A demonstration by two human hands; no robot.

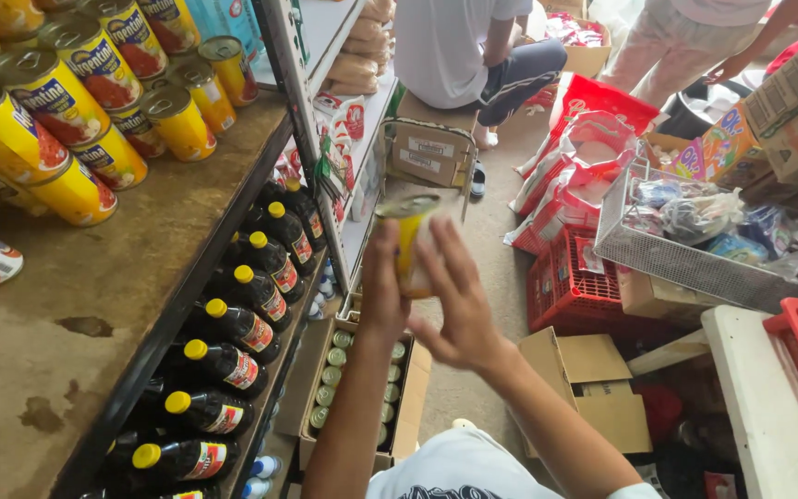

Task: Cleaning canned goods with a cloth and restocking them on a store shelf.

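Fingers (462,277) of the right hand (459,319) spread loosely across the near side of a yellow can (408,242), while the left hand (382,291) closes on the can's left side, thumb up along it; the two hands hold it upright in mid-air, level with the edge of the shelf unit; much of the can's body is hidden behind those fingers, its picture label blurred, only the dull metal lid and a strip of yellow side showing plainly; straight below the fingers an open cardboard box (410,388) sits on the floor, holding rows of cans (332,377) seen from above as greenish lids, its near end cut off by the left forearm; left of the fingers a wooden shelf top (94,305) carries more yellow tins (76,102), stacked on their sides, some cut off by the frame edge; under it, dark sauce bottles (247,328) with yellow caps stand in a row; right of the fingers a red plastic crate (570,286) and a wire basket (667,254) of wrapped packets, their contents hard to make out; beyond the fingers, a seated person (473,51) in a white shirt shows only from the shoulders down; another, at the upper right, shows only pale trousers and an arm.
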